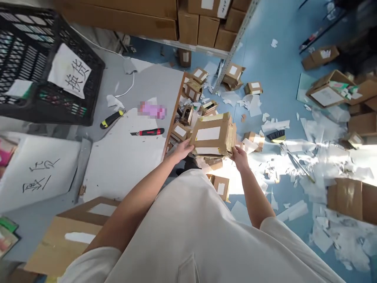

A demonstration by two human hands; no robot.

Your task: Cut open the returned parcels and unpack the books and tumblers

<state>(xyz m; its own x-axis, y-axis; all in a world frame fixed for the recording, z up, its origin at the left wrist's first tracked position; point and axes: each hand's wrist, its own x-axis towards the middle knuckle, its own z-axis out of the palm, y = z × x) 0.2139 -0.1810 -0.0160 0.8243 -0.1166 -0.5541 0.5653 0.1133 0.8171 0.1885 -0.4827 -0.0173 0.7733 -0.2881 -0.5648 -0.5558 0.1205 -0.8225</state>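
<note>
A brown cardboard box with white labels and yellow-edged tape is held between my two hands, over the littered floor beside the table. My left hand grips its near left corner. At the near right corner, my right hand is closed on the box's edge. The undersides of the box and some fingertips are hidden. On the table to my left lie a red-and-black box cutter, a yellow-and-black box cutter and a blurred pink-purple item.
A black plastic crate stands at the table's far left. A shelf upright rises ahead, beside stacked cartons. Torn paper, small boxes and a broom cover the floor. A large carton sits near my left elbow.
</note>
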